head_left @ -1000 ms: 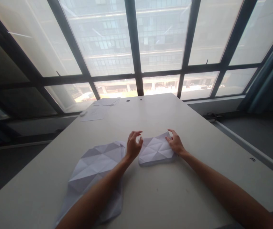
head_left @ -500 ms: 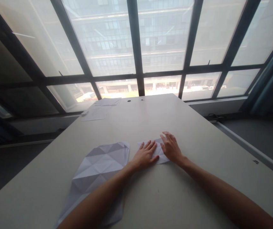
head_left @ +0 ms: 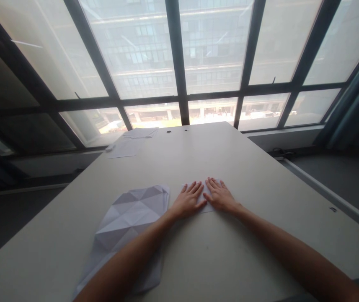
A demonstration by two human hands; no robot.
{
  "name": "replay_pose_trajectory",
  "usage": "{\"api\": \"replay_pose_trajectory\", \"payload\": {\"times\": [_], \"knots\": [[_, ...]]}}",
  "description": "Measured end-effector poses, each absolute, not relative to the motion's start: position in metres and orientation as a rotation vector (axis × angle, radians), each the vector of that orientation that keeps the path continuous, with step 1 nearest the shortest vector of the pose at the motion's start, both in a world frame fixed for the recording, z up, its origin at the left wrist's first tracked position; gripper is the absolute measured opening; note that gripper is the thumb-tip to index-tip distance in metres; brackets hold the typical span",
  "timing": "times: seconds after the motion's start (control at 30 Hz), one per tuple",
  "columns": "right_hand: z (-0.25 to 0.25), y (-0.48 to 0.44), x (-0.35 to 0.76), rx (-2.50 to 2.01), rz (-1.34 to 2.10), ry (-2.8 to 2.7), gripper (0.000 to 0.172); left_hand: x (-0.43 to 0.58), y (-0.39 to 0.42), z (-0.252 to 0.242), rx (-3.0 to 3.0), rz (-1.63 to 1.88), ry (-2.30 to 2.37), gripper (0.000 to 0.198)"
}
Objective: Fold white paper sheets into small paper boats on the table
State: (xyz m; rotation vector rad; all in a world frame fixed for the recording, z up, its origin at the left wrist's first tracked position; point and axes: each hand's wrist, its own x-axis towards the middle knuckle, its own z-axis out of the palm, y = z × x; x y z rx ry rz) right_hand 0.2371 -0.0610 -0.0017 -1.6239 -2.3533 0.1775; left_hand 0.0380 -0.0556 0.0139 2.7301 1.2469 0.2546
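Observation:
A small piece of white paper (head_left: 206, 205) lies on the table, mostly covered by both hands. My left hand (head_left: 189, 200) rests flat on its left part with the fingers stretched forward. On the right part lies my right hand (head_left: 220, 196), palm down and fingers extended, its thumb near the left thumb. Under and beside my left forearm is a larger white sheet (head_left: 132, 209) with a grid of diagonal creases; the forearm hides some of it.
The white table (head_left: 245, 260) reaches to a wall of windows (head_left: 210, 46). Several flat papers (head_left: 125, 147) lie at its far left. A small dark hole (head_left: 168, 131) shows near the far edge, and a dark mark (head_left: 333, 209) near the right edge.
My right hand has come down flat onto the small paper and shifted slightly left, from a raised, curled position. My left hand stays pressed on the paper.

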Motion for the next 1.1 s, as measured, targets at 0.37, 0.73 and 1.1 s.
{"api": "replay_pose_trajectory", "payload": {"times": [0.37,0.73,1.1], "knots": [[-0.009,-0.05,0.254,-1.834,0.149,-2.211,0.068,0.023,-0.041,0.0,2.68,0.291,1.468,0.069],[-0.006,-0.048,0.263,-1.939,0.193,-2.118,0.068,0.018,-0.037,0.002,2.617,0.241,1.591,0.072],[-0.002,-0.048,0.262,-1.988,0.203,-2.114,0.066,0.021,-0.043,0.013,2.617,0.16,1.603,0.058]]}}
